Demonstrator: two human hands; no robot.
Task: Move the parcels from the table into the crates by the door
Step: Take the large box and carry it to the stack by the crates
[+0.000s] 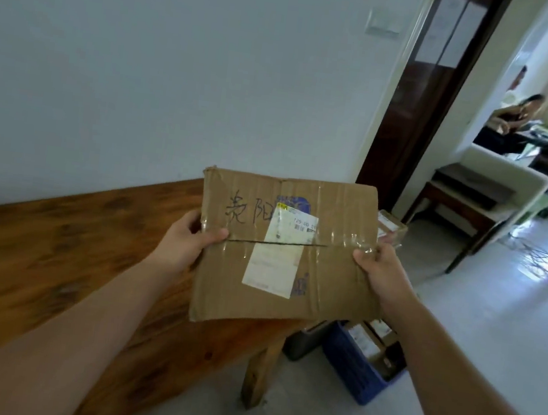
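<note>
A flat brown cardboard parcel (325, 282) with clear tape, a white label and black handwriting is held up in the air above the right end of the wooden table (51, 266). My left hand (189, 241) grips its left edge, thumb on top. My right hand (379, 268) grips its right edge the same way. Below and to the right, a blue crate (346, 364) stands on the floor with several small parcels inside it. Another brown parcel (392, 227) shows just behind the held one, near the door.
A dark bin (304, 342) stands between the table leg (257, 371) and the blue crate. The dark wooden door (416, 104) is open to a room with a side table (466, 203), cables on the floor and seated persons (515, 116).
</note>
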